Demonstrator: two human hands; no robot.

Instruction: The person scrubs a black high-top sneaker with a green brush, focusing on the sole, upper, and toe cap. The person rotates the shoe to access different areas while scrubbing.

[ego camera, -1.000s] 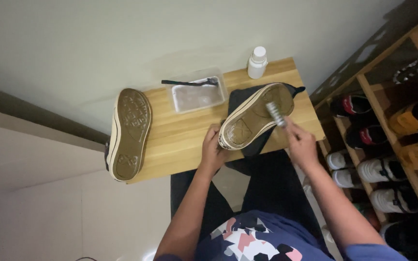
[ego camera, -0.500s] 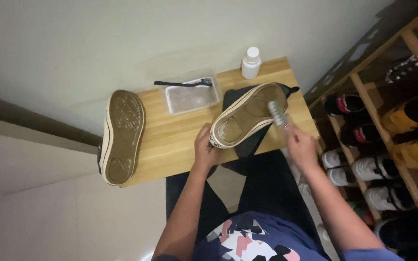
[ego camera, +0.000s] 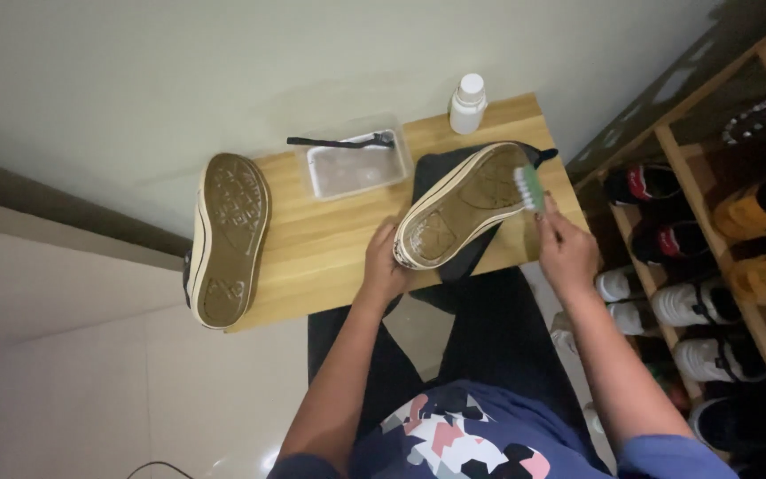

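Your left hand (ego camera: 386,266) is gripping the heel of the upturned sneaker (ego camera: 463,204) (sole facing you), your right hand (ego camera: 565,248) is clutching a green brush (ego camera: 527,186), its bristles touching the toe end, between both hands.

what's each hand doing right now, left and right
Left hand: closed on the heel end of the sneaker, which lies sole up.
Right hand: closed on a green brush, bristles at the sneaker's toe end.
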